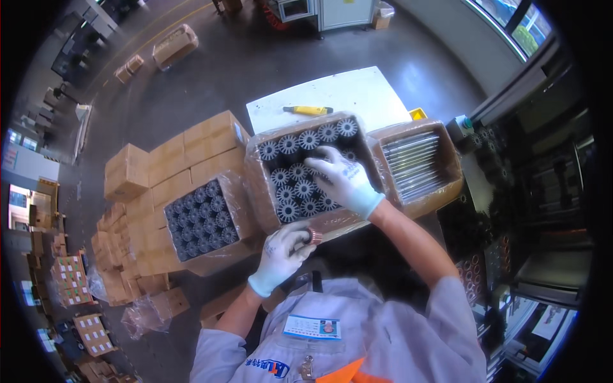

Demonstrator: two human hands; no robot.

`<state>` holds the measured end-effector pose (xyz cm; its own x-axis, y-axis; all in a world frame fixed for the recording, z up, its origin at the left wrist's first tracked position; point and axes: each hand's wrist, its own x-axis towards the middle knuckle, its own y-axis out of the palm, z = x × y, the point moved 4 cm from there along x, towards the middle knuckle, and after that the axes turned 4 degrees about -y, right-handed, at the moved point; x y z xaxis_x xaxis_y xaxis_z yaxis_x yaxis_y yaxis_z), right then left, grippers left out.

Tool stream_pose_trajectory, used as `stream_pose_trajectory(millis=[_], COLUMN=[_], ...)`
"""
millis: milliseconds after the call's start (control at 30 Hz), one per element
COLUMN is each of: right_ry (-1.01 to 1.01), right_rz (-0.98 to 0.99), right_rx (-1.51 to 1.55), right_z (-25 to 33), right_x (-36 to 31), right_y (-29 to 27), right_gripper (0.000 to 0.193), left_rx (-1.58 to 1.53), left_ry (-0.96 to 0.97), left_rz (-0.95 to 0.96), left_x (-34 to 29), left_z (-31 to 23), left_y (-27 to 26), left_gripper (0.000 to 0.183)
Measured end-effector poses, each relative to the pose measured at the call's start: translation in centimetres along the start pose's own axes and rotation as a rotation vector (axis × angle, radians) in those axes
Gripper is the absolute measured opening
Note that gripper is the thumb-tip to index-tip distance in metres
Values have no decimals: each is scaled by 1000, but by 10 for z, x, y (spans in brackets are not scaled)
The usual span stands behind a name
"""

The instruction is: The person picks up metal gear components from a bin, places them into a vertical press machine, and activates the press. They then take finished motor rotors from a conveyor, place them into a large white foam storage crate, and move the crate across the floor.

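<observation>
My left hand (281,255), in a white glove, is closed around a small round ribbed part (314,236) with reddish edges, just in front of an open carton (262,191). The carton is lined with clear plastic and holds rows of grey slotted cylindrical cores (304,188) standing upright. My right hand (345,179), also gloved, reaches over these cores from the right. Its thumb and index finger are bent and apart, pointing at a dark gap between rows. Nothing shows between them, though the hand hides several cores beneath it.
To the right, another carton (456,166) holds long shiny metal rods (412,163). At left, a carton of darker slotted cores (201,220) stands beside stacked closed boxes (166,159). A yellow-handled tool (310,110) lies on a white table (357,89) behind. Machinery (549,255) stands at far right.
</observation>
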<state>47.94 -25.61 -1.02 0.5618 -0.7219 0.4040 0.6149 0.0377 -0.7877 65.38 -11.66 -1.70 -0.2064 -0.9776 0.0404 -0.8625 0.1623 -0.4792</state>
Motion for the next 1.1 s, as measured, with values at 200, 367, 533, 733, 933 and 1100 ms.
stream_pose_trajectory(millis=[200, 367, 533, 733, 933, 1100], right_ry=[-394, -540, -212, 100, 208, 92], right_rz=[497, 683, 344, 172, 102, 177], right_rx=[3, -58, 173, -159, -264, -246], right_z=[25, 21, 22, -34, -47, -35], right_x=[21, 6, 12, 20, 26, 40], right_y=[35, 77, 60, 57, 54, 67], right_gripper=[36, 37, 32, 43, 57, 39], left_rx=[86, -9, -159, -103, -42, 148], left_ry=[37, -18, -37, 33, 144, 121], left_rz=[-111, -126, -236, -258, -239, -175], left_x=[-28, -30, -9, 27, 56, 55], left_z=[32, 48, 40, 45, 42, 58], left_y=[-19, -15, -31, -24, -8, 0], left_gripper=[23, 23, 23, 22, 21, 17])
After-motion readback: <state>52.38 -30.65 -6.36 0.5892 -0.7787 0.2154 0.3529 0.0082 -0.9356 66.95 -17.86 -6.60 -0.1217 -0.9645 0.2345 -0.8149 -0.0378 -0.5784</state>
